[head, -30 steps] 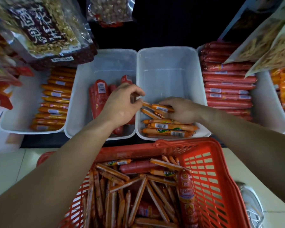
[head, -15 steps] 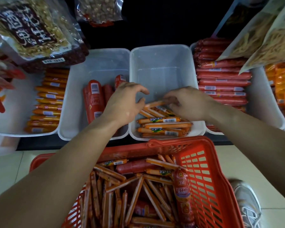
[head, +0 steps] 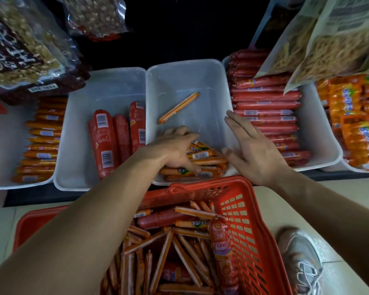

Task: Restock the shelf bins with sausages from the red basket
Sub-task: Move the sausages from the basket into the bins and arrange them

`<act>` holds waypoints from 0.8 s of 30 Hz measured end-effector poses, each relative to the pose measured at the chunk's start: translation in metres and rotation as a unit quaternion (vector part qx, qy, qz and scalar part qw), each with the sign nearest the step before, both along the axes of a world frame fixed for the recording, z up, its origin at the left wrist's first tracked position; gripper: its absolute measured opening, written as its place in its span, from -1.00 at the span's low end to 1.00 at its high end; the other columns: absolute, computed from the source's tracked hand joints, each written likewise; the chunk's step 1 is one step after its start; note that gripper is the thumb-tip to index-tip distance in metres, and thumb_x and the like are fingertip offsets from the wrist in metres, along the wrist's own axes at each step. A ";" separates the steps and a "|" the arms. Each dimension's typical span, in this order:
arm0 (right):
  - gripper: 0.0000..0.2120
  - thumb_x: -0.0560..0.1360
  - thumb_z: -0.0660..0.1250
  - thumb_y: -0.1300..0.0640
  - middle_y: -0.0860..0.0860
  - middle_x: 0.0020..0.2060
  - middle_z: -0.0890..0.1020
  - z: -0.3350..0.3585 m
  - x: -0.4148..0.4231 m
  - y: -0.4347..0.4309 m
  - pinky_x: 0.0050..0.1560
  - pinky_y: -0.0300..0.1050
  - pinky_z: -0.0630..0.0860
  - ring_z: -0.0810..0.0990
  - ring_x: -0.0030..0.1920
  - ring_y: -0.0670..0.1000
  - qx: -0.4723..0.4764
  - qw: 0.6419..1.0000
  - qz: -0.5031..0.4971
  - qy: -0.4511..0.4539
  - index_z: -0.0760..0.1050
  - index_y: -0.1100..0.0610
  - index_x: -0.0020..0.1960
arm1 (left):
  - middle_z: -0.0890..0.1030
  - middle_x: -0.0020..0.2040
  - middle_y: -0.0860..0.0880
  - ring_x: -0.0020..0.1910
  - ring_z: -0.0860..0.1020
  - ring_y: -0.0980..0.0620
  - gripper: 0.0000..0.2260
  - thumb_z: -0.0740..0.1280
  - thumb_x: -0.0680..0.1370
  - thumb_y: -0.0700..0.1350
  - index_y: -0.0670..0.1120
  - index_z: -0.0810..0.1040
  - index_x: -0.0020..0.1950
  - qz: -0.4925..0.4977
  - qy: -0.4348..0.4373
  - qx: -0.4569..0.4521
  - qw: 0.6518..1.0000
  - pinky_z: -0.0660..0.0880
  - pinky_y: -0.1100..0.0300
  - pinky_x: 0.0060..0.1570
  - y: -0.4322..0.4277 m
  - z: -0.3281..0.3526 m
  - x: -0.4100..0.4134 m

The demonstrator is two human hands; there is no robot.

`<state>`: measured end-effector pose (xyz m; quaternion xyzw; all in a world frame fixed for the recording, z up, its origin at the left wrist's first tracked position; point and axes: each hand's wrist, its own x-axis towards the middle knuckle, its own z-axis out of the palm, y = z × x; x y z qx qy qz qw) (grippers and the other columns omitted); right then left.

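The red basket (head: 249, 226) sits low in front of me, full of thin orange sausages (head: 192, 213) and a few thick red ones. Above it a white bin (head: 179, 73) holds a stack of orange sausages (head: 207, 158) at its near end. One lone orange sausage (head: 178, 107) lies diagonally farther back in that bin. My left hand (head: 175, 147) rests on the stack, fingers spread down over it. My right hand (head: 251, 150) hovers flat at the bin's right wall, fingers straight and empty.
To the left stands a bin of thick red sausages (head: 107, 141), and further left a bin of orange ones (head: 41, 145). Right of the middle bin lies a bin of long red sausages (head: 264, 107). Snack bags (head: 19, 50) hang overhead. A shoe (head: 300, 260) stands right of the basket.
My right hand let go of the sausages and opened flat, moving right. One orange sausage now lies apart at the back of the bin. My left hand moved onto the stack.
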<state>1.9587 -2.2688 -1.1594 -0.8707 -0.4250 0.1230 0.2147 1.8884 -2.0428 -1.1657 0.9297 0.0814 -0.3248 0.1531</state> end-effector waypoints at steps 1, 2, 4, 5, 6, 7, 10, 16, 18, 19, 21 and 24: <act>-0.31 0.55 0.12 -0.15 -0.07 0.60 0.06 0.000 0.001 0.000 0.49 -0.02 0.22 0.11 0.57 -0.01 0.007 1.000 -0.002 0.009 0.11 0.11 0.60 | 0.13 0.55 0.06 0.52 0.13 -0.13 0.05 0.49 0.25 0.40 0.18 0.05 0.60 -0.004 0.002 0.005 1.000 0.22 -0.10 0.47 -0.001 0.001 0.000; -0.32 0.54 0.14 -0.12 -0.11 0.60 0.06 0.000 0.001 -0.001 0.49 -0.04 0.20 0.11 0.57 -0.04 0.016 1.000 -0.007 0.023 0.12 0.10 0.60 | 0.16 0.52 0.04 0.49 0.16 -0.14 0.03 0.49 0.24 0.41 0.21 0.08 0.59 -0.003 0.008 0.009 1.000 0.26 -0.09 0.45 -0.001 0.002 0.001; -0.34 0.54 0.16 -0.10 -0.16 0.59 0.08 0.000 0.004 -0.002 0.50 -0.08 0.19 0.10 0.56 -0.10 0.035 0.998 -0.015 0.052 0.15 0.06 0.59 | 0.22 0.44 0.01 0.45 0.20 -0.15 -0.01 0.48 0.22 0.43 0.24 0.16 0.55 0.002 0.019 0.015 1.000 0.31 -0.09 0.40 -0.003 0.004 0.002; -0.35 0.54 0.17 -0.10 -0.17 0.59 0.09 0.000 0.005 -0.003 0.50 -0.09 0.18 0.10 0.56 -0.12 0.041 0.997 -0.016 0.060 0.17 0.05 0.58 | 0.25 0.39 0.00 0.41 0.22 -0.15 -0.05 0.48 0.21 0.44 0.23 0.23 0.51 0.001 0.016 0.021 1.000 0.33 -0.08 0.37 -0.003 0.004 0.003; -0.35 0.54 0.17 -0.11 -0.17 0.58 0.09 0.000 0.005 -0.003 0.50 -0.09 0.18 0.10 0.55 -0.12 0.042 0.997 -0.014 0.063 0.18 0.04 0.58 | 0.27 0.33 0.00 0.38 0.24 -0.15 -0.10 0.48 0.20 0.45 0.21 0.30 0.47 -0.004 0.010 0.027 1.000 0.34 -0.06 0.34 -0.004 0.005 0.003; -0.35 0.53 0.16 -0.12 -0.18 0.58 0.09 0.000 0.005 -0.003 0.50 -0.07 0.19 0.11 0.55 -0.10 0.041 0.997 -0.013 0.062 0.18 0.04 0.58 | 0.28 0.30 -0.01 0.35 0.27 -0.13 -0.13 0.48 0.21 0.45 0.18 0.35 0.44 -0.011 0.004 0.032 0.999 0.36 -0.03 0.30 -0.005 0.006 0.004; -0.33 0.51 0.13 -0.18 -0.20 0.58 0.07 -0.001 0.005 -0.002 0.49 0.04 0.25 0.14 0.56 -0.05 0.033 0.997 -0.015 0.062 0.18 0.01 0.57 | 0.40 0.27 0.01 0.21 0.41 -0.05 -0.17 0.47 0.23 0.45 0.07 0.42 0.37 -0.038 -0.004 0.036 0.999 0.44 0.03 0.17 -0.006 0.006 0.006; -0.36 0.54 0.15 -0.15 -0.18 0.58 0.07 -0.001 0.005 -0.002 0.48 0.10 0.27 0.13 0.56 -0.03 0.026 0.998 -0.014 0.056 0.18 0.02 0.57 | 0.55 0.08 0.07 -0.02 0.52 0.01 -0.37 0.43 0.32 0.42 0.06 0.46 0.21 -0.001 -0.004 0.015 1.000 0.48 0.08 -0.11 -0.005 0.004 0.007; -0.38 0.55 0.16 -0.13 -0.17 0.58 0.08 -0.001 0.005 -0.002 0.47 0.10 0.29 0.15 0.55 -0.02 0.028 0.998 -0.012 0.052 0.18 0.03 0.57 | 0.57 -0.02 0.03 -0.08 0.54 0.01 -0.48 0.42 0.36 0.39 0.06 0.50 0.12 0.046 -0.042 0.004 0.998 0.53 0.05 -0.07 -0.002 0.000 0.006; -0.38 0.55 0.18 -0.11 -0.16 0.58 0.08 -0.001 0.005 -0.002 0.46 0.10 0.30 0.16 0.55 -0.02 0.028 0.998 -0.011 0.049 0.19 0.03 0.56 | 0.56 -0.05 0.03 -0.07 0.54 0.00 -0.50 0.43 0.37 0.37 0.05 0.50 0.09 0.063 -0.064 -0.003 0.996 0.53 0.03 -0.03 -0.001 -0.002 0.006; -0.39 0.55 0.19 -0.09 -0.16 0.58 0.08 -0.001 0.005 -0.002 0.45 0.10 0.31 0.18 0.54 -0.01 0.029 0.998 -0.010 0.047 0.20 0.04 0.56 | 0.52 -0.01 0.05 0.03 0.53 -0.03 -0.49 0.47 0.37 0.32 0.05 0.47 0.15 0.075 -0.101 -0.024 0.992 0.51 0.02 0.04 0.000 -0.006 0.007; -0.39 0.53 0.17 -0.10 -0.16 0.58 0.09 -0.001 0.005 -0.001 0.43 0.12 0.33 0.20 0.54 0.02 0.029 0.998 -0.009 0.047 0.22 0.04 0.54 | 0.37 0.35 0.01 0.36 0.33 -0.06 -0.30 0.43 0.43 0.30 0.19 0.28 0.51 0.056 -0.062 -0.063 0.995 0.34 -0.04 0.36 0.000 -0.008 -0.001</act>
